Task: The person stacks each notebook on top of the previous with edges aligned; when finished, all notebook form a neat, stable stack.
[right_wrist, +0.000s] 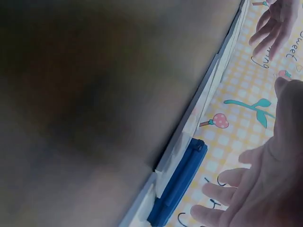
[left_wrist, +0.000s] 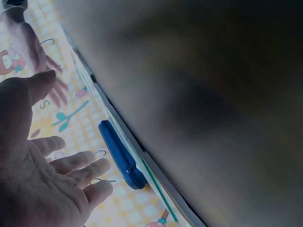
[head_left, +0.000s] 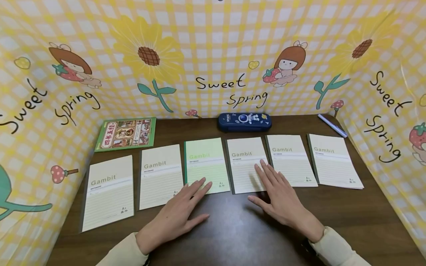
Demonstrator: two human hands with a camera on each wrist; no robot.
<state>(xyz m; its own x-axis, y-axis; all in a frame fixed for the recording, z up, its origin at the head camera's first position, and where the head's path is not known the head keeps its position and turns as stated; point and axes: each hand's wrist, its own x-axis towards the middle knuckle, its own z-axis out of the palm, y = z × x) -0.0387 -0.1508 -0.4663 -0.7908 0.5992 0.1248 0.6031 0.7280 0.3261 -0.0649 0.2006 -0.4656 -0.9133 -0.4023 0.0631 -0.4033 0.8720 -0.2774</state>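
My left hand (head_left: 178, 212) has its fingers extended over the lower edge of the green-tinted Gambit notebook (head_left: 206, 159). Both wrist views show the palms raised above the table, holding nothing. With fingers spread, my right hand (head_left: 281, 197) is over the right side of a cream notebook (head_left: 244, 173) and the lower left of its cream neighbour (head_left: 293, 162). Several Gambit notebooks lie in a row, including one at far left (head_left: 110, 199), another beside it (head_left: 159, 177) and one at far right (head_left: 336, 159).
A navy pencil case (head_left: 244, 122) with a space design lies behind the row. The green-bordered book (head_left: 124, 133) is at the back left, and a light purple pen (head_left: 332, 125) at the back right. Yellow checked cloth (head_left: 213, 40) encloses the dark wooden table (head_left: 229, 236).
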